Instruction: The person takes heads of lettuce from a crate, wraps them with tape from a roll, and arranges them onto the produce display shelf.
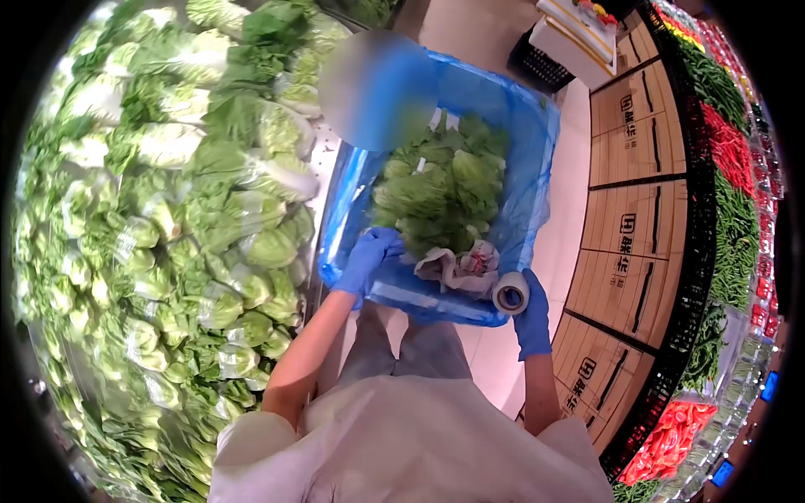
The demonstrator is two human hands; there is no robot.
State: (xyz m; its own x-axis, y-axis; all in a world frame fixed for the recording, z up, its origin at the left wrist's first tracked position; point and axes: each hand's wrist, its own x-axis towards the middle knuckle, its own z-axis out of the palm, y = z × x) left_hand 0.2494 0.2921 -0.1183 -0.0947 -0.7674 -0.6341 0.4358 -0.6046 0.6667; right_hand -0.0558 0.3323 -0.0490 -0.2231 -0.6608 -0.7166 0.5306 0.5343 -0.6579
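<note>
Cartons (619, 268), tan, stacked at right: each visible face printed with a boxed H-like mark and dark Chinese characters, turned sideways, seemingly 联华; smaller print too fine to read.
White tags (421, 166), several, on the greens: any writing illegible.
Leafy green lettuce (444, 189), one heap: inside a tub lined with blue plastic film (537, 159), ahead of and between the two hands.
Left hand (375, 256), blue-gloved: over the tub's near left edge, fingers bent and close together beside the lettuce's lower left edge; whether they grip anything cannot be told.
Right hand (533, 314), blue-gloved: fingers closed about a white roll (511, 293), hollow core showing, at the tub's near right corner.
Crumpled whitish wrap (461, 270), pink-marked: in the tub, between lettuce and roll.
Chinese cabbages (180, 63): massed on the left display.
</note>
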